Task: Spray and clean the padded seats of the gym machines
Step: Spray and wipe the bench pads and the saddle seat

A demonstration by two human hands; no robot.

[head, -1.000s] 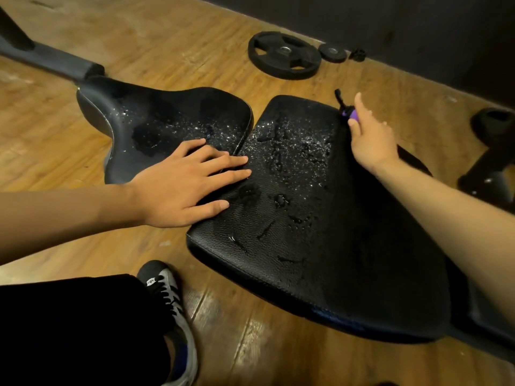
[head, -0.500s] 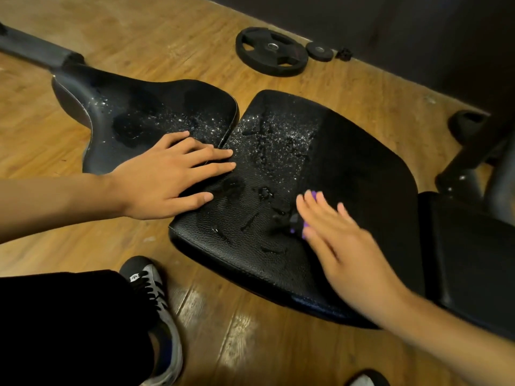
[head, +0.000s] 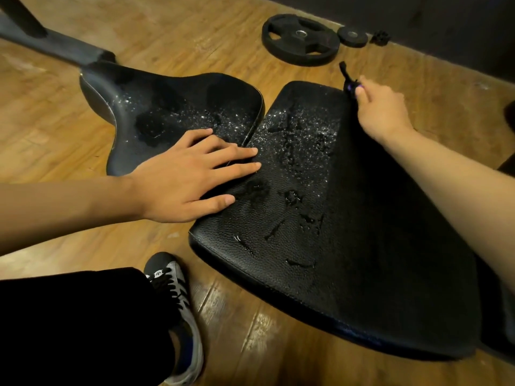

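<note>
Seat pad [head: 362, 246], the big black one, fills centre-right of view, raised above the wood floor [head: 55, 140]. Its narrow end points away and its wide end runs to the lower right. Spray beads cover the far-left part, with a few streaks and small pools toward the middle. The right half looks dull, no beads visible.

Second pad [head: 172, 107], tapered, sits just beside the big pad's left edge with a thin gap between. It's beaded too, mostly on the gap side, and joins a dark frame tube [head: 55, 48] running up-left.

Left hand [head: 184, 179]: flat, fingers straight and spread, grasping nothing. Its fingers bridge the gap, thumb on the big pad near its left edge, palm off past the near edges.

Right hand [head: 381, 110]: at the big pad's far right corner, fingers curled round a small purple-and-black item [head: 351, 86]. A black strip sticks out past the pad edge. Can't tell what it is.

Room: bare floor lies left of the tapered pad and beyond both pads. Weight plate [head: 301, 39], smaller plate [head: 352, 36] and a small black piece [head: 380, 38] lie by the dark wall, well apart from the pads. Shoe [head: 175, 302] and black trouser leg [head: 69, 316] sit just beside the big pad's near-left edge.
</note>
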